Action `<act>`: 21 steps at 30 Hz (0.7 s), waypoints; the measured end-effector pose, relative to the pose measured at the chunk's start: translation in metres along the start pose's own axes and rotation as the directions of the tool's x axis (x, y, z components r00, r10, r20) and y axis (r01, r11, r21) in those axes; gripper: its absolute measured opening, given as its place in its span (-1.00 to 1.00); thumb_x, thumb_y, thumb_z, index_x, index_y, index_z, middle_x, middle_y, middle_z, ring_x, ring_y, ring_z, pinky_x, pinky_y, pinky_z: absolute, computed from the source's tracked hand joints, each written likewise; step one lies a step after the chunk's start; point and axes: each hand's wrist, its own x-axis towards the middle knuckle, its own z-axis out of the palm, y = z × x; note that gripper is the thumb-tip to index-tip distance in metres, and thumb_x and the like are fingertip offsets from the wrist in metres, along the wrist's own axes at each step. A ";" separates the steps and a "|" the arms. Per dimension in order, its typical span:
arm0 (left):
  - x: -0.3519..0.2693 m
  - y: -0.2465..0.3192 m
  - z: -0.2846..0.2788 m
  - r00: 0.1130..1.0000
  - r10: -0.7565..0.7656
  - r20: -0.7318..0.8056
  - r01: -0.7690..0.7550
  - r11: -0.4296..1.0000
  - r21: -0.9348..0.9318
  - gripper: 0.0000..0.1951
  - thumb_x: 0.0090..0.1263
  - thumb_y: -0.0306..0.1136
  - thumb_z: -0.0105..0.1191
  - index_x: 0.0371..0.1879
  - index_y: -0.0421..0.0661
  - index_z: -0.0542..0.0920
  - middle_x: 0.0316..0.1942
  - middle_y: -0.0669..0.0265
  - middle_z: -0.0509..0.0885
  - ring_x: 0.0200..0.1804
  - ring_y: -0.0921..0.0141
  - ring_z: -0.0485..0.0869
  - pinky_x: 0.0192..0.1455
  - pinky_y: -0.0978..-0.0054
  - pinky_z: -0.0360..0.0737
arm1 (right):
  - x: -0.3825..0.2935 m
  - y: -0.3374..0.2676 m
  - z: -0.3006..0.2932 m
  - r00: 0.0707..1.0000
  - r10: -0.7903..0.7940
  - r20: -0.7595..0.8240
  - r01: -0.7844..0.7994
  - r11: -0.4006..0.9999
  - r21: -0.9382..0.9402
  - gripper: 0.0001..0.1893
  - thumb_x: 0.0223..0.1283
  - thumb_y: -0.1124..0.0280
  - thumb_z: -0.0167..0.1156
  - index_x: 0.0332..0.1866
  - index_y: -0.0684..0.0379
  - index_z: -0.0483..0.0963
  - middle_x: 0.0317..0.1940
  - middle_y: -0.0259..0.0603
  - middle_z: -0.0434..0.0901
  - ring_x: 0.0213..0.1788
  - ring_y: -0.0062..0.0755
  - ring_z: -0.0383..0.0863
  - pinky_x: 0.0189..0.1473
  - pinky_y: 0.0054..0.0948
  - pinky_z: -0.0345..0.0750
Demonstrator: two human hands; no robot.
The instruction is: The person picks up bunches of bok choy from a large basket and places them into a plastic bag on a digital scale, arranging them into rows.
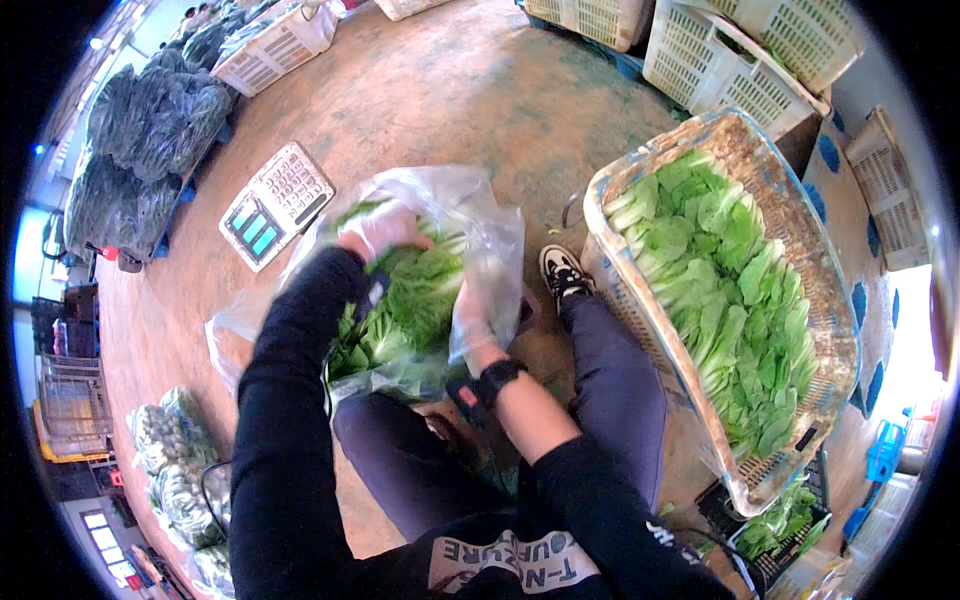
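A clear plastic bag (420,184) stands open between my knees, filled with leafy greens (420,292). My left hand (382,229), in a whitish glove, reaches into the bag's mouth and lies against the far left side of the greens. On the right side, my right hand (480,300) is down between the greens and the bag's wall, with film around it. Both hands are blurred, and their fingertips are hidden, so their grip is unclear. A dark band with a small device (480,386) circles my right wrist.
A large dirty white crate (667,315) of stacked leafy greens (720,300) stands at my right. A digital scale (277,206) sits on the floor ahead left. Bagged produce (180,472) lies at left, dark bagged bundles (150,150) far left. More crates (727,67) stand back right.
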 end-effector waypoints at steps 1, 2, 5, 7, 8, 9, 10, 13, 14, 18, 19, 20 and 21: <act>-0.014 -0.031 0.022 0.990 0.061 -0.129 -0.045 0.992 0.121 -0.38 -0.08 0.08 0.32 -0.12 -0.15 0.63 -0.10 0.13 0.64 -0.02 0.19 0.56 0.12 0.35 0.41 | -0.025 -0.011 0.003 0.964 -0.254 0.082 0.264 0.861 -0.435 -0.56 0.33 0.18 -0.04 0.18 0.27 0.32 0.09 -0.08 0.45 0.10 -0.15 0.42 0.15 -0.29 0.33; -0.025 -0.049 0.035 0.955 0.134 -0.266 -0.058 0.960 0.273 -0.42 -0.09 0.06 0.31 -0.16 -0.14 0.65 -0.14 0.13 0.66 -0.04 0.17 0.56 0.09 0.33 0.42 | -0.047 -0.039 0.008 0.847 -0.508 0.159 0.430 0.475 -0.768 -0.54 0.28 0.13 -0.01 0.13 0.28 0.35 0.07 0.05 0.46 0.09 -0.01 0.44 0.13 -0.19 0.34; -0.021 -0.002 0.018 0.966 0.045 -0.256 -0.011 0.991 0.131 -0.42 -0.08 0.09 0.25 -0.13 -0.07 0.62 -0.17 0.11 0.64 -0.05 0.13 0.56 0.06 0.21 0.42 | -0.044 -0.070 -0.002 0.954 -0.257 0.156 0.262 0.452 -0.853 -0.52 0.21 0.12 0.06 0.11 0.26 0.37 0.03 0.11 0.47 0.05 0.06 0.45 0.09 -0.17 0.36; -0.026 0.067 -0.002 0.971 0.044 -0.236 -0.015 0.992 0.123 -0.36 -0.05 0.16 0.20 -0.06 -0.07 0.60 -0.08 0.08 0.62 0.04 0.08 0.53 0.12 0.10 0.37 | -0.031 -0.080 0.001 0.979 -0.145 0.140 0.188 0.406 -0.894 -0.51 0.19 0.12 0.08 0.10 0.26 0.38 -0.01 0.12 0.49 0.02 0.08 0.46 0.07 -0.16 0.37; -0.043 0.075 0.012 0.970 -0.023 -0.241 0.076 0.975 0.209 -0.27 -0.05 0.25 0.15 0.00 -0.10 0.57 0.01 -0.01 0.55 0.13 0.00 0.44 0.19 0.01 0.28 | -0.040 -0.076 0.010 0.961 -0.249 0.125 0.211 0.359 -0.909 -0.54 0.21 0.12 0.05 0.08 0.26 0.39 -0.04 0.11 0.50 0.00 0.07 0.47 0.07 -0.17 0.37; -0.052 0.081 0.020 0.964 -0.081 -0.253 0.156 0.943 0.295 -0.18 -0.05 0.33 0.11 0.06 -0.13 0.54 0.09 -0.10 0.49 0.22 -0.09 0.35 0.25 -0.08 0.20 | -0.044 -0.074 0.017 0.926 -0.360 0.111 0.231 0.308 -0.923 -0.56 0.24 0.12 0.02 0.06 0.26 0.40 -0.07 0.10 0.51 -0.02 0.06 0.48 0.06 -0.18 0.38; -0.049 0.096 0.021 0.948 -0.318 0.031 0.276 0.862 0.425 0.01 -0.11 0.46 0.07 0.17 -0.21 0.43 0.27 -0.28 0.23 0.33 -0.26 0.10 0.29 -0.26 0.00 | -0.038 -0.069 0.014 0.925 -0.359 0.128 0.245 0.302 -0.921 -0.56 0.24 0.12 0.02 0.06 0.26 0.40 -0.07 0.10 0.51 -0.02 0.06 0.48 0.06 -0.18 0.38; -0.067 0.068 0.041 0.937 -0.339 -0.081 0.349 0.903 0.251 0.20 -0.28 0.50 0.14 0.33 -0.15 0.21 0.38 -0.26 -0.05 0.39 -0.24 -0.05 0.33 -0.26 -0.11 | -0.014 -0.074 -0.001 0.866 -0.350 0.356 0.482 0.402 -0.778 -0.63 0.28 0.26 -0.03 0.05 0.31 0.40 -0.04 0.07 0.48 0.02 -0.06 0.46 0.13 -0.25 0.35; -0.075 0.060 0.043 0.934 -0.336 -0.124 0.357 0.893 0.272 0.22 -0.29 0.49 0.17 0.36 -0.13 0.16 0.38 -0.25 -0.05 0.39 -0.23 -0.06 0.33 -0.26 -0.11 | -0.011 -0.087 0.000 0.788 -0.417 0.452 0.600 0.357 -0.716 -0.65 0.29 0.35 -0.03 0.09 0.35 0.35 0.03 0.03 0.44 0.09 -0.19 0.43 0.21 -0.30 0.31; -0.075 0.056 0.061 0.937 -0.259 -0.235 0.320 0.906 0.279 0.29 -0.32 0.45 0.22 0.41 -0.09 0.02 0.37 -0.26 -0.03 0.40 -0.20 -0.06 0.33 -0.25 -0.08 | 0.016 -0.177 0.033 0.872 -0.441 0.213 0.480 0.679 -0.556 -0.54 0.40 0.15 -0.12 0.22 0.27 0.31 -0.18 -0.14 0.45 -0.18 -0.39 0.48 -0.08 -0.37 0.53; -0.071 0.057 0.061 0.937 -0.224 -0.268 0.300 0.908 0.293 0.29 -0.32 0.45 0.22 0.41 -0.10 0.00 0.36 -0.28 -0.01 0.39 -0.22 -0.05 0.33 -0.24 -0.05 | 0.006 -0.205 0.057 0.862 -0.433 0.264 0.507 0.767 -0.393 -0.52 0.40 0.14 -0.11 0.28 0.23 0.23 -0.12 -0.16 0.43 -0.18 -0.39 0.50 -0.10 -0.40 0.54; -0.070 0.059 0.059 0.946 -0.238 -0.220 0.298 0.904 0.305 0.31 -0.31 0.44 0.23 0.42 -0.08 -0.07 0.37 -0.27 -0.04 0.39 -0.20 -0.03 0.34 -0.21 -0.04 | -0.004 -0.233 0.080 0.849 -0.425 0.313 0.501 0.837 -0.222 -0.49 0.39 0.13 -0.11 0.33 0.19 0.15 -0.06 -0.17 0.40 -0.18 -0.40 0.52 -0.12 -0.42 0.55; -0.071 0.059 0.060 0.948 -0.229 -0.220 0.289 0.909 0.301 0.31 -0.31 0.44 0.23 0.42 -0.08 -0.07 0.37 -0.27 -0.04 0.39 -0.20 -0.03 0.34 -0.21 -0.04 | -0.023 -0.249 0.114 0.787 -0.512 0.345 0.552 0.834 -0.021 -0.42 0.40 0.14 -0.12 0.40 0.17 -0.01 0.11 -0.12 0.35 -0.02 -0.31 0.54 -0.06 -0.40 0.54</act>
